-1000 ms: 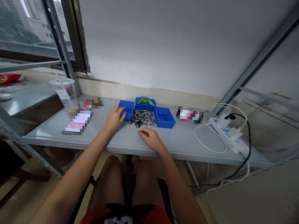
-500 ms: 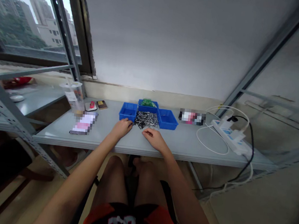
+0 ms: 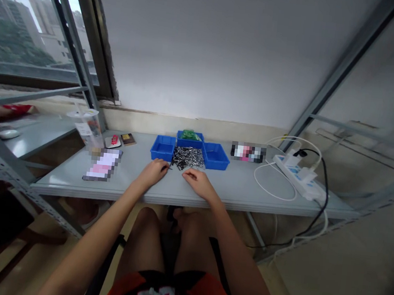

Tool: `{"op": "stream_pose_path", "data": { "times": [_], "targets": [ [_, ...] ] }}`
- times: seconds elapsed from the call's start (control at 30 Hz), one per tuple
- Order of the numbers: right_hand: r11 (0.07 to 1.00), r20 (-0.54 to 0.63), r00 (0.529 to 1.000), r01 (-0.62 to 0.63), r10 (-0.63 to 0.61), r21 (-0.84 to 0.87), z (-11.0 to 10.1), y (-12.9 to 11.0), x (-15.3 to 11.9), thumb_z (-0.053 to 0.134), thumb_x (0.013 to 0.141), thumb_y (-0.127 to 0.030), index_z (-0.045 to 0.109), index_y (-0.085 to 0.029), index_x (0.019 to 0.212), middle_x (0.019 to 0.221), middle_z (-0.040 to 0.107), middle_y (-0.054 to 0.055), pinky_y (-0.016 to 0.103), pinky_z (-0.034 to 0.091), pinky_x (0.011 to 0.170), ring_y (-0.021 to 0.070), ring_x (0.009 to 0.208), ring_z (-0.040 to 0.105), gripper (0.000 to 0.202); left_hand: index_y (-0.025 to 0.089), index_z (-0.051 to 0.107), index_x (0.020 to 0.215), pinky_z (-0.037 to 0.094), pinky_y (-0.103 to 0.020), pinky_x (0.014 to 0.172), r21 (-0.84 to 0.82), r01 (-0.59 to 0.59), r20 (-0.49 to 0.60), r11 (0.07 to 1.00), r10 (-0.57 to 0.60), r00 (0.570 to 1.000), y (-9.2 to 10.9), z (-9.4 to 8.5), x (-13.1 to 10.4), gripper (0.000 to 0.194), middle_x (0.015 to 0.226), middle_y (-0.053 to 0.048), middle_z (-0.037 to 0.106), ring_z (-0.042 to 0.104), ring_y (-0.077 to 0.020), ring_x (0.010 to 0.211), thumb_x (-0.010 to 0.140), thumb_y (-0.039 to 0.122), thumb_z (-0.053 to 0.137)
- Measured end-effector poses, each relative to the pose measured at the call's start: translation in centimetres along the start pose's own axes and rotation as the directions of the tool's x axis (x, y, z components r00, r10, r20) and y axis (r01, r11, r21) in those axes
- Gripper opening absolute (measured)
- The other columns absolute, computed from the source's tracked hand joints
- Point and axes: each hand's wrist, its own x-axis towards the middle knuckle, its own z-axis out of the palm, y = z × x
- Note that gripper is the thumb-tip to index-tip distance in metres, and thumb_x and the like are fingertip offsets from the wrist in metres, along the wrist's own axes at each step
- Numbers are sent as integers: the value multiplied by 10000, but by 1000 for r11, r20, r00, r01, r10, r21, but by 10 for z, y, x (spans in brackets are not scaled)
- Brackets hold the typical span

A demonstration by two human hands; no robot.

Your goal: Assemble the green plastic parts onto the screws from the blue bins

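A heap of small dark and silvery metal pieces [image 3: 188, 157] lies on the grey table [image 3: 240, 189]. Three blue bins surround it: one on the left [image 3: 163, 147], one on the right [image 3: 216, 156], and one behind [image 3: 189, 142] with green packets [image 3: 190, 135] in it. My left hand [image 3: 155, 171] is closed in front of the left bin, a thin dark piece showing by its fingertips. My right hand [image 3: 195, 180] is closed, thumb and fingers together, at the heap's front edge; anything between them is too small to make out.
On the left are a plastic cup [image 3: 88, 126], a phone [image 3: 105, 165], a small white dish [image 3: 113, 142] and a dark card box [image 3: 128, 139]. A power strip [image 3: 297, 177] with cables lies on the right. Another person's arm [image 3: 1, 113] shows beyond the left frame.
The view has shifted slightly. My left hand has drawn back a little from the left bin, and a thin dark piece now shows by its fingertips. My right hand stays near the heap.
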Motion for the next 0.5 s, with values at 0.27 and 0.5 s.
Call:
{"op": "stream_pose_path", "data": {
  "times": [0.27,0.5],
  "targets": [
    [1000,16,1000,8,-8,-7,-1,-1,-1,502,845,-268,638,-181,829,832,664,23,274,442,750,144,777,596,162,135,638,879,434,-320,826,-56,-17,-3,998,17,1000,25,-1,-7,178,882,-102,635,561,-219,897,831,142,467],
    [994,-91,996,3,-14,-112,1,5,1,530,826,-205,635,-172,889,875,657,44,265,446,736,143,794,590,127,152,653,857,447,-265,768,-308,-5,-12,951,1,1000,47,8,-14,170,855,-57,654,588,-166,804,790,121,499]
  ]
}}
